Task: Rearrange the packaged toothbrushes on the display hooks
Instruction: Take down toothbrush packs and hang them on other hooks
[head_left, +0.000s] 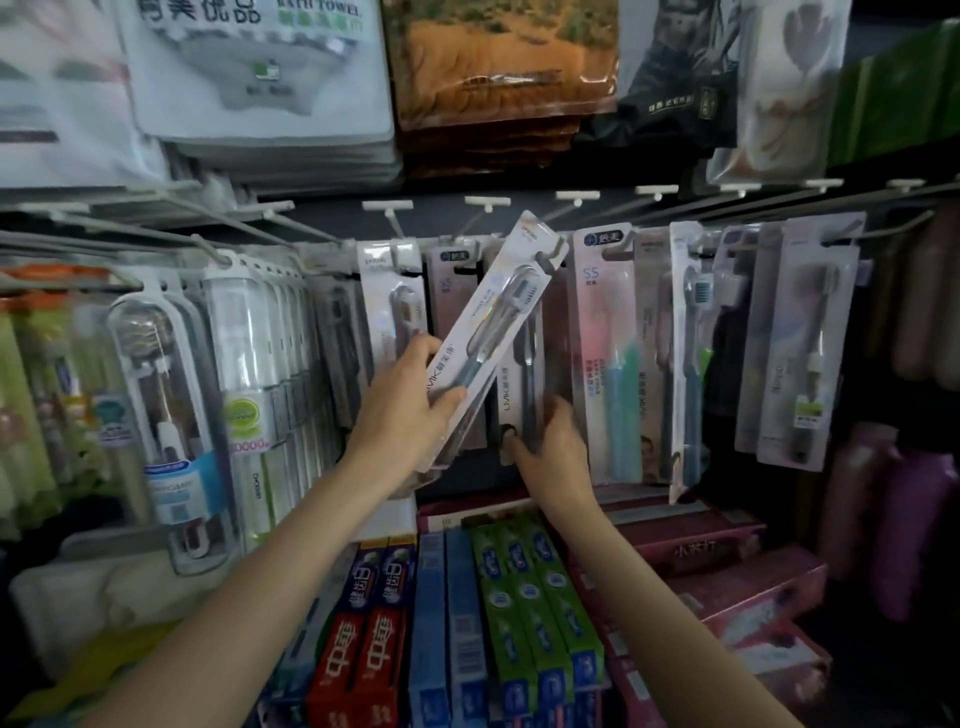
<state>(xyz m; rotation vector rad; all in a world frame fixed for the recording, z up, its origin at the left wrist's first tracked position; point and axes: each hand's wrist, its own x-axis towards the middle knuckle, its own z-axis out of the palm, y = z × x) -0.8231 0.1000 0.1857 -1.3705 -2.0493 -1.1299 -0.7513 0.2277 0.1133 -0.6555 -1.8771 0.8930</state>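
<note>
My left hand (410, 410) grips the lower end of a white packaged toothbrush (498, 322), tilted up to the right, its top near a display hook (550, 254). My right hand (545, 447) holds the bottom of a hanging toothbrush pack (519, 395) just behind the tilted one. More packaged toothbrushes hang in a row: a white pack (387, 291) to the left, a pink and blue pack (608, 353) and a pack with a blue brush (688, 358) to the right.
Clear-cased toothbrushes (166, 415) hang at the left. Toothpaste boxes (519, 613) lie on the shelf below my arms, pink boxes (727, 561) beside them. Bagged towels (260, 78) hang above. White price-tag holders (488, 200) jut out over the hooks.
</note>
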